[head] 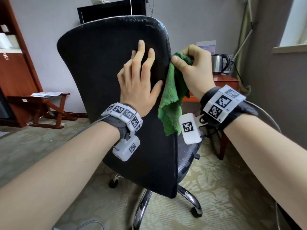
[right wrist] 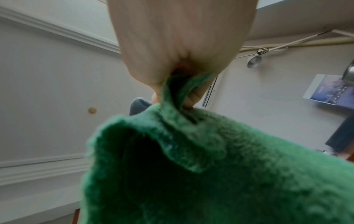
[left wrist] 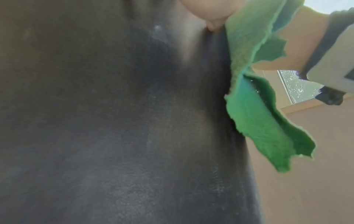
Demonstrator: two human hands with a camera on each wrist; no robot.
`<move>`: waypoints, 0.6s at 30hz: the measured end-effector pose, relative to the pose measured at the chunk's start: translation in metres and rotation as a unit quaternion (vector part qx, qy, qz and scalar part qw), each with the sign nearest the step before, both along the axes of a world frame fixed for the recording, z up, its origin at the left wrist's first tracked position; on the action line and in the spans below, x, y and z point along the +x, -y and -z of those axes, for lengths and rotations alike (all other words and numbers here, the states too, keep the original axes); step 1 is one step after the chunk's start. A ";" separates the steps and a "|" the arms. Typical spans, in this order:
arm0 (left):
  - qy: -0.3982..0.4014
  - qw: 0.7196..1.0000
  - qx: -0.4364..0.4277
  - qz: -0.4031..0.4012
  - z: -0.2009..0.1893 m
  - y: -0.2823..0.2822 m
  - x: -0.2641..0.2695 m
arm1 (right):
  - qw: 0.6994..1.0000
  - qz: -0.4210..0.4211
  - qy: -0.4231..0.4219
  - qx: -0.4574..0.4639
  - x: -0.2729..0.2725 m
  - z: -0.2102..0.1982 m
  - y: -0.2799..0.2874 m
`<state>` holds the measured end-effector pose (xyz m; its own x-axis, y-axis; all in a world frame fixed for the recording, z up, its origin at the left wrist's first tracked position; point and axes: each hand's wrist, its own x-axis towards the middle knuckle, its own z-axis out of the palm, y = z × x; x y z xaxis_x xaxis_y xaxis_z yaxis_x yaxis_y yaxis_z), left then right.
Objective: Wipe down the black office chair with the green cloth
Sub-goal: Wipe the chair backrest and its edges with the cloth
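Observation:
The black office chair (head: 103,77) stands with the rear of its backrest facing me, filling the middle of the head view. My left hand (head: 141,75) lies flat on the backrest with fingers spread and straight. My right hand (head: 191,63) grips the bunched green cloth (head: 172,97) against the backrest's upper right edge, and the rest of the cloth hangs down along that edge. In the left wrist view the backrest (left wrist: 114,121) fills the frame with the cloth (left wrist: 256,121) dangling at its right. The right wrist view shows my right hand (right wrist: 178,60) closed on the cloth (right wrist: 210,174).
A steel kettle (head: 219,63) sits on a red-brown wooden table (head: 227,82) right behind the chair. A folding wooden rack (head: 49,110) with papers stands at the left. A dark monitor (head: 113,12) is behind the chair. The chair's chrome wheeled base (head: 187,198) rests on patterned carpet.

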<state>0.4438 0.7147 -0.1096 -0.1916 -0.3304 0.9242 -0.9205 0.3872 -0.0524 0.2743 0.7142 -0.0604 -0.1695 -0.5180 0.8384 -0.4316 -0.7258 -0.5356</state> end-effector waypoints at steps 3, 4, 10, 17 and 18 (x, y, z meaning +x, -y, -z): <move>-0.001 1.000 0.001 -0.008 0.001 0.000 -0.004 | 1.000 -0.010 0.005 0.000 -0.001 -0.011 -0.001; -0.003 1.000 0.000 -0.008 0.001 0.000 -0.005 | 1.000 -0.011 0.007 -0.011 0.003 -0.021 -0.003; -0.043 0.999 0.021 0.018 0.000 -0.003 -0.006 | 0.997 0.002 -0.017 -0.071 0.028 -0.076 -0.017; -0.015 1.000 0.020 0.011 0.001 -0.004 0.001 | 0.999 -0.043 0.029 -0.005 0.010 -0.022 0.002; -0.011 1.000 0.017 0.007 0.001 -0.003 0.001 | 0.998 -0.049 0.029 0.006 0.008 -0.012 0.004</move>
